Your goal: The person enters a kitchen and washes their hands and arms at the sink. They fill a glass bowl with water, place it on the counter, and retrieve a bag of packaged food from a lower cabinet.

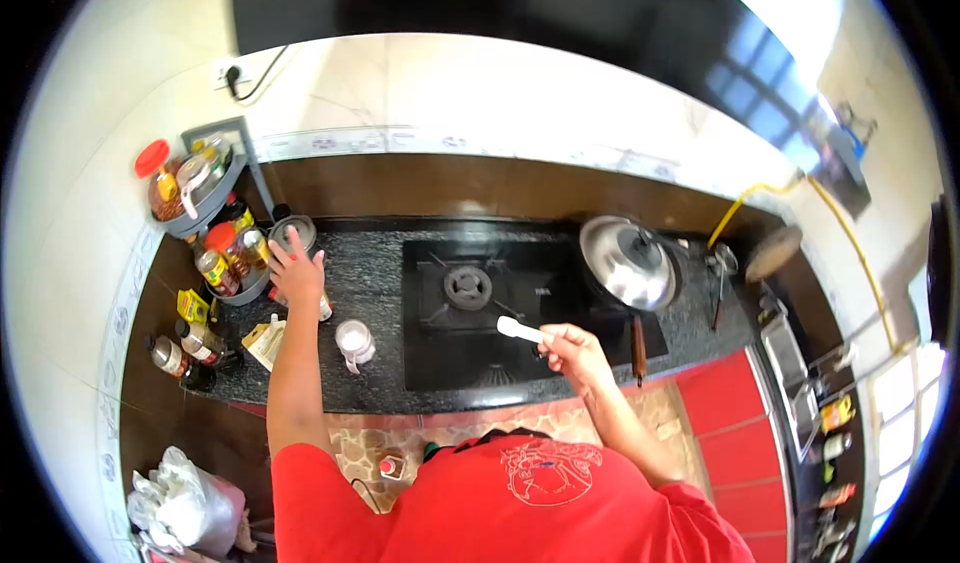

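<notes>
My left hand [297, 271] is stretched out with its fingers spread, over the edge of a round grey-lidded container [293, 233] beside the condiment rack. Whether it touches the lid I cannot tell. Part of a small red and white container [325, 307] shows beside my left wrist. My right hand [575, 351] holds a small white spoon [519, 330] above the front edge of the black gas stove [470, 348]. Between my arms, a clear jar with white contents [354, 340] stands on the dark counter.
A lidded wok [628, 263] with a wooden handle [638, 348] sits on the right burner. Bottles and jars fill the two-tier rack [205, 203] at left. Two dark bottles [200, 341] and a yellow packet [192, 306] stand nearby. A ladle [720, 273] lies at right.
</notes>
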### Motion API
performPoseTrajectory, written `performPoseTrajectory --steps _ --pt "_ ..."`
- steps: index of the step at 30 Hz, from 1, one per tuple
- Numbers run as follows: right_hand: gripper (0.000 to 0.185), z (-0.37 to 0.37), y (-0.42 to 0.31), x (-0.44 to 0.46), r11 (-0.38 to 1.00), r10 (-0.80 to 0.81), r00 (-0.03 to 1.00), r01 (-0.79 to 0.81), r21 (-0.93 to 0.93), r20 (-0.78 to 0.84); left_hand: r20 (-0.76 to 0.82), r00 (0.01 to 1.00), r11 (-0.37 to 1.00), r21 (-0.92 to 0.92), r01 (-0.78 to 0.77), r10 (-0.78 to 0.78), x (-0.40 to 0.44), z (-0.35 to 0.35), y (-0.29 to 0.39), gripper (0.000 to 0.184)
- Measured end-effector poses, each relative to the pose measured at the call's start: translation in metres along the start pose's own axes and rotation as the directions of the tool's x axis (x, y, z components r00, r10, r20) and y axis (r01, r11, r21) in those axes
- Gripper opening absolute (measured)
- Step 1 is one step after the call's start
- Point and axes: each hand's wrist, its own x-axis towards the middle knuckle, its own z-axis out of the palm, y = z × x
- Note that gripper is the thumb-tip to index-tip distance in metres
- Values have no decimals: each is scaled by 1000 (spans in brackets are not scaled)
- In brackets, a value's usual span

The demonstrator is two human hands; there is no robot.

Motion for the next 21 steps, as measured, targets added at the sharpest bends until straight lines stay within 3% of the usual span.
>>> performPoseTrajectory --steps 1,3,4,5,6,7,8,9,11,15,16,18,19,21 --pt "15 -10 -2 -8 1000 -10 1000 10 4 -5 -83 996 999 -4 -46 45 -11 -17 17 69" --pt "15 -32 -10 -26 998 -38 999 38 47 -4 60 962 961 -87 -262 267 -48 -53 66 66" --pt "16 -44 -13 -34 997 -56 998 56 45 -15 313 850 906 -133 -402 423 -70 -81 99 61" --pt "16 -58 -14 -42 996 -72 997 74 41 -29 536 652 833 -210 -512 536 -95 -103 133 57" --pt "17 -74 -19 -53 995 -89 995 91 47 -45 500 586 756 -551 -353 638 -126 -99 160 58" --pt "18 -88 -24 -63 993 -96 993 100 56 -68 428 537 574 -808 -132 727 -159 -94 185 60" --pt "18 -106 -27 -74 990 -124 989 129 58 -80 529 419 326 -823 466 738 -193 -110 209 67" --pt "18 -125 -31 -86 986 -150 984 156 59 -97 558 261 19 -445 895 788 -227 -133 235 74" --pt "17 -153 -44 -115 983 -185 964 183 -29 -191 565 86 -90 -21 996 821 -288 -167 284 85" --pt "18 -215 -45 -165 941 -316 906 262 -211 -282 420 -66 -15 187 982 905 -384 -200 341 83" --pt "17 -225 -44 -179 904 -375 874 271 -330 -308 375 -80 -7 227 974 924 -399 -201 352 81" --pt "15 -238 -45 -207 841 -424 823 204 -500 -378 367 -116 -1 305 952 923 -424 -216 372 75" --pt "15 -242 -43 -219 848 -415 812 181 -499 -411 298 -139 32 337 941 945 -432 -215 378 73" --pt "14 -249 -37 -238 698 -548 731 132 -703 -407 246 -169 74 353 933 954 -451 -221 391 73"
